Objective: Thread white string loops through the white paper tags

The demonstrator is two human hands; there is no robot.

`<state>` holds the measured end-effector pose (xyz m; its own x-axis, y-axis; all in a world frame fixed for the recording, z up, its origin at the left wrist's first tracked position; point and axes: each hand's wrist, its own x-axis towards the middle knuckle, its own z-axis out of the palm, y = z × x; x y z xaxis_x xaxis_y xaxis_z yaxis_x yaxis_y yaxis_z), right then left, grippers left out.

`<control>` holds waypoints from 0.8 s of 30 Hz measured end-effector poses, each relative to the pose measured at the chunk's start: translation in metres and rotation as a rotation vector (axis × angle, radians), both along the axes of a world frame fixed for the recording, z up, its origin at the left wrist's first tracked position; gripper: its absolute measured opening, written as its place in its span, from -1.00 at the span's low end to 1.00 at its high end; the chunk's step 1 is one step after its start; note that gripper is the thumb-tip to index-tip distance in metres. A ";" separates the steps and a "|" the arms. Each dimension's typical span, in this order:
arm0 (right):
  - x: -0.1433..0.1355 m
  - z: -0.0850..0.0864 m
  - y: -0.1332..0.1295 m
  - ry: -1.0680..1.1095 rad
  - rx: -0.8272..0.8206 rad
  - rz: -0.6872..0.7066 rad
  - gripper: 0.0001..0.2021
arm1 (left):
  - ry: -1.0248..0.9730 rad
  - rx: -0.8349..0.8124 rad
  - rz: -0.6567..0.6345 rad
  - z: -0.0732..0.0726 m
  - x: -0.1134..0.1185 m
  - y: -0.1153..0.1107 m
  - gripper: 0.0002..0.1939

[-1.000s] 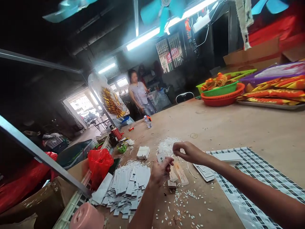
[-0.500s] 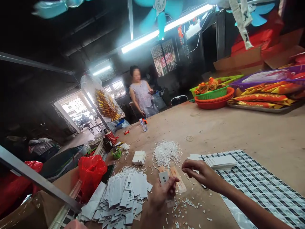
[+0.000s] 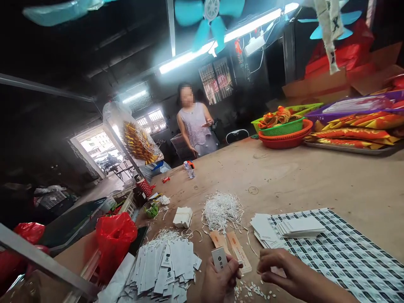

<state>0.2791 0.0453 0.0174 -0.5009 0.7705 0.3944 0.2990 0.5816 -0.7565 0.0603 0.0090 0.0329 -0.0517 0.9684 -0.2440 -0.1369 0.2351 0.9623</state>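
Observation:
My left hand (image 3: 222,275) grips a white tag (image 3: 219,258) with a small black logo, held upright between thumb and fingers. To its right, my right hand (image 3: 279,269) has its fingers bent in towards the thumb; whether anything thin is pinched there I cannot make out. Orange-and-white printed cards (image 3: 238,250) lie just beyond the left hand. A tangled heap of white strings (image 3: 222,210) sits behind them. Small white pieces (image 3: 252,289) are scattered below and between the hands. On the left spreads a large pile of white tags (image 3: 167,269) with strings attached.
A printed sticker sheet (image 3: 344,252) lies at right, bearing stacked white cards (image 3: 301,226). A banded white block (image 3: 182,217) stands near the strings. Farther off are a water bottle (image 3: 189,170), orange and green baskets (image 3: 284,134), and a person (image 3: 197,126) beyond the table.
My right hand has come down closer to me, and my left hand is slightly lower with the tag still in it. The person beyond the table has shifted right. The view has tilted slightly.

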 end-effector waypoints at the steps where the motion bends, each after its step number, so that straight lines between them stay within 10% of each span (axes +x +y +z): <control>1: -0.001 -0.005 -0.001 0.042 0.034 -0.020 -0.85 | 0.011 -0.009 -0.030 0.003 0.004 -0.001 -0.32; 24: 0.018 -0.033 -0.008 0.464 0.189 -0.060 -0.49 | 0.035 -0.266 -0.103 0.002 0.061 0.004 -0.46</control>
